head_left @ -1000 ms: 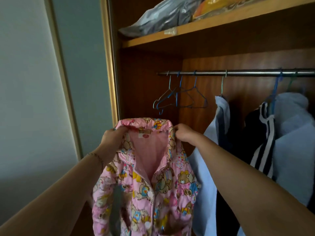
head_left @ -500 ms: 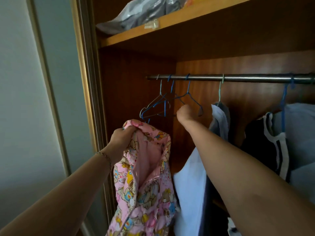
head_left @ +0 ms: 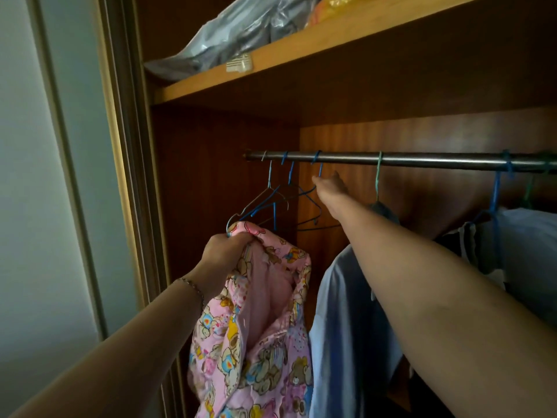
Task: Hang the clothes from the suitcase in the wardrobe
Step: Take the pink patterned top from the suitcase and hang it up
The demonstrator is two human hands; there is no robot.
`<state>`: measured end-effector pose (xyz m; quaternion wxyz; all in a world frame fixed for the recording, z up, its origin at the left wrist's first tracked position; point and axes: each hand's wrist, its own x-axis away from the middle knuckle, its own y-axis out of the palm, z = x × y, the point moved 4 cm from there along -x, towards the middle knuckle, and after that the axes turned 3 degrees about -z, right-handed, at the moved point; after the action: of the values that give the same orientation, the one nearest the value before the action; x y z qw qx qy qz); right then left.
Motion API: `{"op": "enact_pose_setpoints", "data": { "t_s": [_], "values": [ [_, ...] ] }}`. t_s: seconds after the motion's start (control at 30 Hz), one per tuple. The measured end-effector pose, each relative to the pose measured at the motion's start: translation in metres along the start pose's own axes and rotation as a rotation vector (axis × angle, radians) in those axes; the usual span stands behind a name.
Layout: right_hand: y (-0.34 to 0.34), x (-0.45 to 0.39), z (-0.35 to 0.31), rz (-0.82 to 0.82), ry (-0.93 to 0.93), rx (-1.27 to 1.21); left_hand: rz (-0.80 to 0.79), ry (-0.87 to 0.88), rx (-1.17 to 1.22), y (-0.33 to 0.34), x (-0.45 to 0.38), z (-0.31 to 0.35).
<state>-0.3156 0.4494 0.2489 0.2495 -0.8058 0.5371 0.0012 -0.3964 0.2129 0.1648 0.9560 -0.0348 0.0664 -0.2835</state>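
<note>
My left hand (head_left: pixel 224 250) grips the collar of a pink quilted jacket with a bear print (head_left: pixel 262 333), which hangs crumpled below it at the wardrobe's left side. My right hand (head_left: pixel 328 185) is stretched up to just under the metal rail (head_left: pixel 422 159). Its thumb and forefinger pinch the neck of an empty blue wire hanger (head_left: pixel 313 206). Two more empty wire hangers (head_left: pixel 272 200) hang to the left of it on the rail.
A pale blue garment (head_left: pixel 346 327) hangs on a green hanger right of my right arm, with dark and grey clothes (head_left: pixel 512 245) further right. A wooden shelf (head_left: pixel 271 70) above the rail carries plastic bags. The wardrobe's door frame (head_left: pixel 126 176) stands at the left.
My right hand let go of the jacket's collar and rose to the blue hanger's neck. The jacket now droops from my left hand alone.
</note>
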Motion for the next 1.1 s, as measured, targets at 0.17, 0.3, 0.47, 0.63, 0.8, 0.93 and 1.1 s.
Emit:
{"op": "enact_pose_setpoints", "data": {
  "t_s": [0.17,0.3,0.47,0.63,0.8,0.93,1.1],
  "values": [
    [0.006,-0.008,0.001,-0.067,-0.01,0.017,-0.034,-0.025,-0.004,0.023,-0.005,0.004],
    [0.005,-0.014,0.005,-0.073,-0.04,0.15,-0.048,-0.023,0.003,0.038,-0.008,0.008],
    [0.004,-0.021,0.005,-0.045,-0.039,0.308,-0.063,-0.018,0.004,0.047,-0.012,0.012],
    [0.004,-0.031,0.012,-0.091,-0.049,0.162,-0.053,-0.012,0.012,0.051,-0.018,0.014],
    [0.007,-0.033,0.013,-0.103,-0.105,0.094,-0.052,-0.008,0.023,0.049,-0.024,0.012],
    [0.007,-0.041,0.017,-0.093,-0.074,0.261,-0.015,0.016,0.046,0.044,-0.026,0.016],
    [0.008,-0.05,0.015,-0.038,-0.025,0.235,-0.039,0.011,0.044,0.042,-0.029,0.023]
  ]
}}
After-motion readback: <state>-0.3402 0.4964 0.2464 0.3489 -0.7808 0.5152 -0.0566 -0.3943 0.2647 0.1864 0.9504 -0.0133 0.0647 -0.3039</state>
